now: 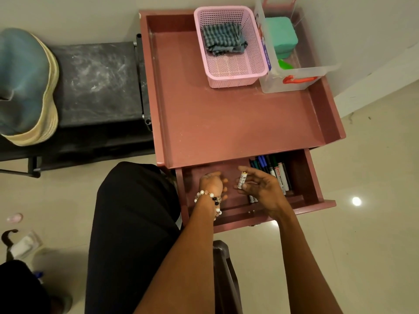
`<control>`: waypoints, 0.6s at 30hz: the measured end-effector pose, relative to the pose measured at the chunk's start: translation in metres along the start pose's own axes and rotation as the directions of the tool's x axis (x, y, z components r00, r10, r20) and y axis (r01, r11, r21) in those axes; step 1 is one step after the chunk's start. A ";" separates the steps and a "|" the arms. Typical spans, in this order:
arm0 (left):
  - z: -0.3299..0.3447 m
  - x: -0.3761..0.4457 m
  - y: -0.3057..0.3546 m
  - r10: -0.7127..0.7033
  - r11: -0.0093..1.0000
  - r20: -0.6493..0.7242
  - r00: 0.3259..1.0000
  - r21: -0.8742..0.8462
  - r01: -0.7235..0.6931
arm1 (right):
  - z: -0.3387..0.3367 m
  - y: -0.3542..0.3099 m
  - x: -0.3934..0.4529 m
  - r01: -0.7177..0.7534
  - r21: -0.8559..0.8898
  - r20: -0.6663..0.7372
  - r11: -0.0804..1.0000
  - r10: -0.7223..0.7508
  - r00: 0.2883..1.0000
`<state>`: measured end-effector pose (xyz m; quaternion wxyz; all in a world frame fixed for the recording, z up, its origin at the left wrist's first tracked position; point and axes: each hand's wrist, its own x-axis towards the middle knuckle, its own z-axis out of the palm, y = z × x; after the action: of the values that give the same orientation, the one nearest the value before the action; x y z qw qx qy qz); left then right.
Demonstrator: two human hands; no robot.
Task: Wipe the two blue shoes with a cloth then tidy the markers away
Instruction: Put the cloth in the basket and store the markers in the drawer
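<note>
Both forearms reach from the lower edge into an open drawer of a reddish-pink worktop. Right hand: fingers pinch a white marker, held upright above the drawer floor. Left hand: beaded bracelet at wrist, fingers loosely curled, holding nothing, apart from the right. Markers: bundle lying in the drawer's right part. Pink basket: on the worktop's far side, containing a folded striped cloth. Clear box: just beside the basket, right. Blue shoe: on a black bench, left of the worktop.
</note>
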<state>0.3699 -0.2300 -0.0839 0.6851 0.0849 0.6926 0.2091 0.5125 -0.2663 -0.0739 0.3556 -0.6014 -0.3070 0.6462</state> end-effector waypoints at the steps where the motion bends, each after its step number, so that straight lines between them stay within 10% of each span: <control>1: -0.001 0.000 0.000 0.001 1.000 0.003 1.000 0.005 -0.001 | -0.001 0.002 0.002 -0.016 0.000 -0.041 1.000 0.016 0.999; 4: -0.003 0.000 -0.003 -0.021 1.000 -0.005 1.000 -0.014 0.021 | -0.008 0.022 0.018 -0.153 -0.263 -0.240 0.953 0.089 0.967; 10: -0.009 -0.002 -0.007 -0.079 0.996 0.027 0.996 -0.047 0.080 | -0.008 0.052 0.053 -0.308 -0.874 -0.294 0.375 0.097 0.951; 15: -0.010 0.001 -0.009 -0.008 0.999 -0.056 0.998 0.037 0.011 | 0.006 0.057 0.061 -0.278 -0.957 -0.272 0.088 0.074 0.959; 18: -0.011 0.004 -0.012 0.020 0.996 -0.084 0.996 0.088 -0.013 | 0.002 0.057 0.061 -0.338 -0.934 -0.335 0.119 0.043 0.941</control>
<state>0.3608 -0.2412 -0.0933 0.6489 0.1116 0.7289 0.1876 0.5044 -0.2477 -0.1549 -0.1771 -0.7889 -0.5300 0.2557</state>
